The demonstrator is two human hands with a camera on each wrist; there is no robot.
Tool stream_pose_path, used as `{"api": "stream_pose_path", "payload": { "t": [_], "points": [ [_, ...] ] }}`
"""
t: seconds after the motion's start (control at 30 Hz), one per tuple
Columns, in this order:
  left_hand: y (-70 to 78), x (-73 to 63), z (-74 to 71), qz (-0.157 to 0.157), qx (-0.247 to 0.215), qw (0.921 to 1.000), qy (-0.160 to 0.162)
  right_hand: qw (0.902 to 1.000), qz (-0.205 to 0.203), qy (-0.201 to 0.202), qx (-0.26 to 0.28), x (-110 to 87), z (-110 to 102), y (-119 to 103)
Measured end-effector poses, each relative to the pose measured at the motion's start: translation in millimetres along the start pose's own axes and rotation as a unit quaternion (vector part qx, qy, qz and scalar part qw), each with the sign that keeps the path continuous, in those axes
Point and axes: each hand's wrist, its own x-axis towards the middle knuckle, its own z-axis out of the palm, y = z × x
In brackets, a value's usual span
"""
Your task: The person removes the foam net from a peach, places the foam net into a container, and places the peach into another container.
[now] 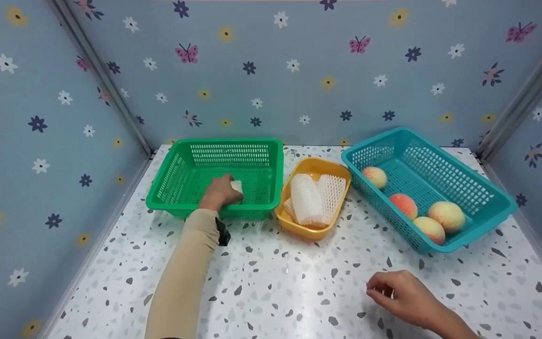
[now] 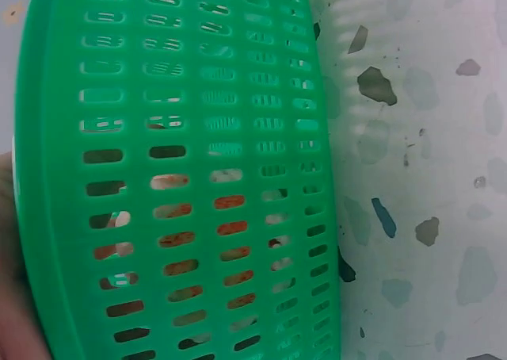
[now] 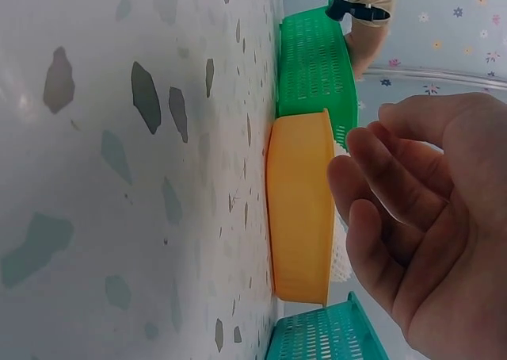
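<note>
My left hand (image 1: 218,192) reaches over the front wall of a green basket (image 1: 276,174) and holds a peach in a white foam net (image 1: 237,185) down inside it. In the left wrist view, the reddish peach (image 2: 232,227) shows through the slots of the basket's wall, which hides most of the hand. My right hand (image 1: 405,297) hovers over the front right of the table with its fingers loosely curled and nothing in them. Up close, the right wrist view shows the same hand (image 3: 444,209) holding nothing.
A yellow bin (image 1: 315,233) with several white foam nets (image 1: 307,200) stands between the baskets. At the right, an angled teal basket (image 1: 480,197) contains several peaches (image 1: 446,216). Patterned panels (image 1: 271,84) enclose the speckled table (image 1: 271,292) at the back and sides.
</note>
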Motion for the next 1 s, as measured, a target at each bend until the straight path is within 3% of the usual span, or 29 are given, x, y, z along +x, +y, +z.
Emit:
{"api": "stream_pose_path", "payload": {
  "t": [0.27, 0.57, 0.8, 1.0],
  "points": [
    [1.4, 3.7, -2.1, 0.01, 0.0, 0.9993, 0.036, 0.9996, -0.023, 0.013, -0.004, 0.6, 2.8, -2.2],
    [4.1, -4.5, -7.6, 0.022, 0.005, 0.9981, 0.057, 0.9997, -0.02, 0.006, 0.008, -2.0, 2.3, -4.7],
    [13.9, -11.3, -13.2, 0.057, -0.002, 0.9957, 0.072, 1.0, -0.007, -0.002, 0.004, -1.1, 2.9, -4.2],
    [26.1, -21.7, -13.7, 0.092, 0.007, 0.9895, 0.111, 0.9999, -0.016, 0.003, 0.001, -1.2, 2.9, -4.5]
  ]
}}
